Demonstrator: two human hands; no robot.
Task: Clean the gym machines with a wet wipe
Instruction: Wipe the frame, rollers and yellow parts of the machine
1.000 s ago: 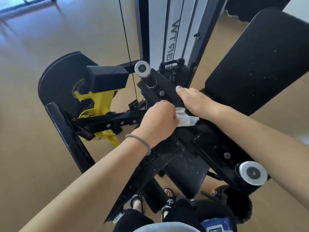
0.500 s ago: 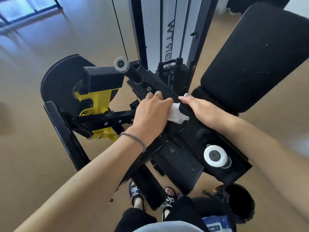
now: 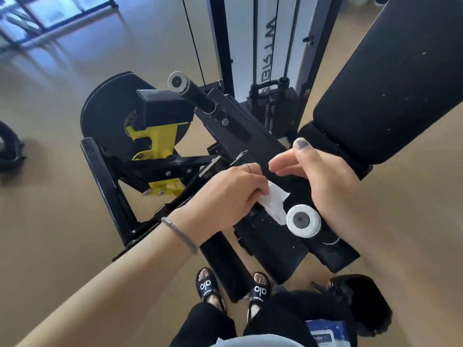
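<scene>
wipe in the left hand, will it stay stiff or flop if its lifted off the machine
Probably floppy: the wipe is thin and creased, and it drapes loosely from the left hand onto the black bar. It likely weighs almost nothing, since fingertips alone hold it. Being wet, it may cling to the metal a little rather than slide freely.

A crumpled white wet wipe (image 3: 273, 201) lies pressed against the black bar of the gym machine (image 3: 253, 136), just beside the round silver end cap (image 3: 303, 220). The black steel machine has yellow brackets and a dusty, speckled padded backrest.
</scene>
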